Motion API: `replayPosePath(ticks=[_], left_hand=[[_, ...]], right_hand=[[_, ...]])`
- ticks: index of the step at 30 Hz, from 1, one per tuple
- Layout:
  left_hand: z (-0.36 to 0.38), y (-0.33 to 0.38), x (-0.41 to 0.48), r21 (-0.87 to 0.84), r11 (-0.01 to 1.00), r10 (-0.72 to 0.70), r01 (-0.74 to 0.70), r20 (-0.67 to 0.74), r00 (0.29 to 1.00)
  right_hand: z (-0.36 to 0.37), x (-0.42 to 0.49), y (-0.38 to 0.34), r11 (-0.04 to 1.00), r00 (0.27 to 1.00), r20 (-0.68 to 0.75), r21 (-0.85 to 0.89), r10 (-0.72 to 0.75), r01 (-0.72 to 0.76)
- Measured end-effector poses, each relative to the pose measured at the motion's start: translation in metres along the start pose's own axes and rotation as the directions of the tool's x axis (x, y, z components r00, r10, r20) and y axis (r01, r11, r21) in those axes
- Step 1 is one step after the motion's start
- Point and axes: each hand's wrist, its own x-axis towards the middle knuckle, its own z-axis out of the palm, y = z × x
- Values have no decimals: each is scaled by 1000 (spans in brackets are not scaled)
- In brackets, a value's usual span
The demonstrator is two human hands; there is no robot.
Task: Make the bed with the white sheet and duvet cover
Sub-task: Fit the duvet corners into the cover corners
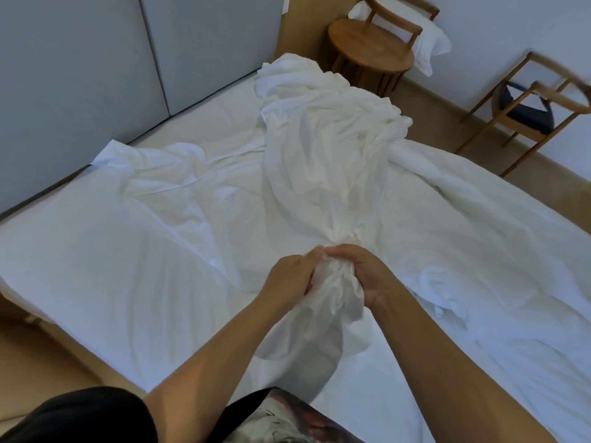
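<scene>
A white duvet cover (326, 139) lies bunched in a long ridge up the middle of the bed, from my hands to the far corner. My left hand (292, 276) and my right hand (363, 270) both grip its gathered near end, close together, above the mattress. A white sheet (134, 225) is spread wrinkled over the left half of the bed, its far corner turned up near the headboard. A white duvet (479, 238) covers the right half of the bed.
A grey padded headboard (96, 59) stands at the far left. A round wooden table (367, 49), a wooden chair holding a white pillow (428, 43) and a second wooden chair with a dark cushion (531, 110) stand on the wooden floor beyond the bed.
</scene>
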Motion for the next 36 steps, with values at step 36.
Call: replayPosePath(ticks=[36], left_hand=[[-89, 17, 9, -58, 974, -208, 217, 131, 969]], right_hand=[[61, 27, 25, 907, 974, -193, 377, -118, 185]])
